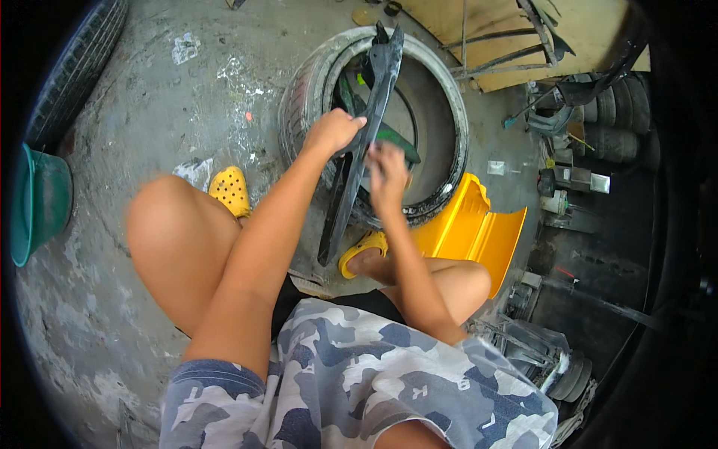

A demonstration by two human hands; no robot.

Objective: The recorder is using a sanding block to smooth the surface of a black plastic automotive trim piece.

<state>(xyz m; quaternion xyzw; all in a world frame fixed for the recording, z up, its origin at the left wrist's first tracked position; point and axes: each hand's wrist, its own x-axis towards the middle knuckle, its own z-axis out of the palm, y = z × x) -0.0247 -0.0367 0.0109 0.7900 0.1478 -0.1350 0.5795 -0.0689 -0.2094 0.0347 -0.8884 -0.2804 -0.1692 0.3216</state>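
— Nearest: camouflage shirt (359, 374), bare knees, yellow clogs (230, 190) on concrete floor (149, 112).
— Left hand (331, 131)?
— Clamped round upper part of long black plastic trim piece (364, 142), held near upright above pale tyre (303, 90) lying flat.
— Right hand (388, 170)?
— Blurred, against trim's right edge; grip open or closed, cannot tell.
— Elsewhere?
— Yellow wheel rim (471, 228) just beside tyre; green bucket (37, 202) far left.
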